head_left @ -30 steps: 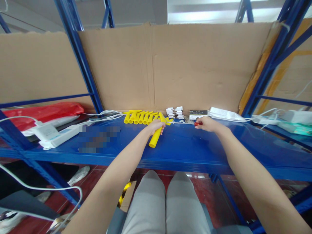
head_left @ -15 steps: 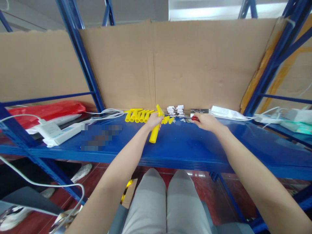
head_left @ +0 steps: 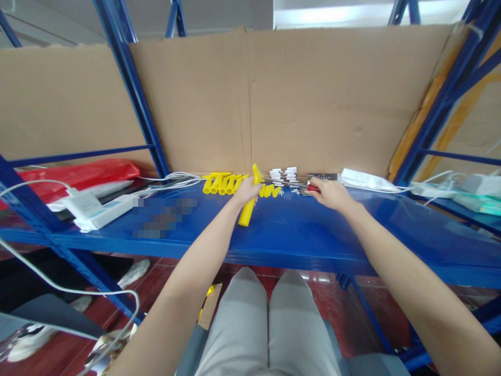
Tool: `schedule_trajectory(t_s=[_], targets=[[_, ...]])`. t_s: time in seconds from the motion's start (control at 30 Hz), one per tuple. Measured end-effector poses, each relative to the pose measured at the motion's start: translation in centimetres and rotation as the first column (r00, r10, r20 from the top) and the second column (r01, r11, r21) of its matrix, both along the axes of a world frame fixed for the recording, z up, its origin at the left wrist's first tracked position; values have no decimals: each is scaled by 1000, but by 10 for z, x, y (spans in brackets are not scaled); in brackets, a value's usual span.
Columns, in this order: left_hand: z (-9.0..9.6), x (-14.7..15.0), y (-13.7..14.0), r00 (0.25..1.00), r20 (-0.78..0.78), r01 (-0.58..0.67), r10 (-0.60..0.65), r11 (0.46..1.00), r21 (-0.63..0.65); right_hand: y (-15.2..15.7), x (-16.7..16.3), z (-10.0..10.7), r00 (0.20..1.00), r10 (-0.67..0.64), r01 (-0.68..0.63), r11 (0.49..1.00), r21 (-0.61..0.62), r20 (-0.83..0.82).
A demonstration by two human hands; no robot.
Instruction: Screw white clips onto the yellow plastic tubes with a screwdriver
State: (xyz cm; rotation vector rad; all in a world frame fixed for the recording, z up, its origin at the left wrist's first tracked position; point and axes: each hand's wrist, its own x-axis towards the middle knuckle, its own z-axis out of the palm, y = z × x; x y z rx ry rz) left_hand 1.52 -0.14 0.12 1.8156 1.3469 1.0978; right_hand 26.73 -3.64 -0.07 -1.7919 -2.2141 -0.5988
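My left hand point(head_left: 246, 192) is wrapped round a yellow plastic handle point(head_left: 246, 213), a hollow tube with a wider angled head at its top. In my right hand point(head_left: 329, 193) is a screwdriver point(head_left: 313, 188) with a red grip. Its thin metal shaft points left to the head of the yellow handle; whether the tip touches is too small to tell. Several similar yellow handles point(head_left: 221, 185) lie in a row left of my left hand. Small yellow pieces point(head_left: 269, 190) and white plastic parts point(head_left: 284, 175) lie between my hands, near some tiny silvery bits point(head_left: 295, 191).
The blue metal shelf point(head_left: 297, 230) is backed by a cardboard sheet point(head_left: 313, 99). A white power strip point(head_left: 111, 211) and cables lie left, beside a red bag point(head_left: 86, 180). A white box-like object point(head_left: 368, 180) lies right. Blue posts point(head_left: 136, 99) flank the space. Another person's shoe point(head_left: 135, 272) shows below left.
The view has shifted slightly. Both hands keep their holds on the yellow handle and the screwdriver, with hardly any movement between them.
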Motion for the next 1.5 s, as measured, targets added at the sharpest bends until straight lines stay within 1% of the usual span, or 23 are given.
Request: schedule_trajectory(t_s=[0.1, 0.2, 0.27, 0.4, 0.47, 0.6, 0.73, 0.8, 0.87, 0.97, 1.07, 1.13, 1.27, 1.33, 1.4, 1.5], targets=[[0, 0, 0, 1000, 11, -14, 14, 1000, -4, -1, -3, 1, 999, -13, 11, 999, -37, -41], [0, 0, -1, 999, 15, -31, 31, 1000, -5, -2, -5, 2, 998, 23, -27, 996, -80, -51], [0, -1, -1, 1000, 3, -28, 28, 1000, -9, -1, -5, 1, 998, 48, -51, 997, -64, -42], [0, -2, 0, 998, -65, -19, 19, 1000, 3, 1, 0, -2, 997, 70, -69, 997, 38, -17], [0, -3, 1, 997, -79, -19, 20, 1000, 19, 2, 1, -3, 998, 69, -69, 996, 53, 3], [-1, -2, 2, 998, -58, -22, 23, 999, 31, 1, 0, -3, 999, 37, -38, 999, 31, 8], [0, -1, 1, 998, -52, -31, 32, 999, 25, -1, -5, -1, 999, 5, -6, 1000, -16, -50], [0, -2, 1, 998, -47, -32, 33, 999, 21, 0, -7, -1, 997, 13, -17, 999, -51, -72], [1, -2, 1, 998, -63, -28, 28, 1000, 15, 2, -6, -1, 996, 54, -60, 995, -75, -74], [2, -3, -1, 991, -135, -12, 13, 1000, 3, 5, -2, -2, 993, 112, -114, 993, -43, -50], [2, -3, -1, 986, -169, -7, 7, 1000, 1, 6, 1, -4, 995, 96, -95, 995, 15, -27], [1, -4, -1, 988, -153, -11, 13, 1000, 11, 5, -1, -4, 998, 60, -60, 998, 6, -31], [0, -5, 2, 990, -143, -15, 16, 1000, 10, 3, -7, -5, 997, 6, -11, 998, -66, -77], [0, -5, 2, 991, -135, -18, 18, 1000, 3, 4, -8, -5, 996, 27, -35, 995, -94, -81], [0, -5, 2, 992, -127, -16, 16, 1000, -1, 5, -7, -5, 995, 60, -67, 993, -98, -75], [0, -5, 3, 992, -123, -4, 3, 1000, -3, 4, -5, -5, 995, 74, -77, 996, -47, -64]])
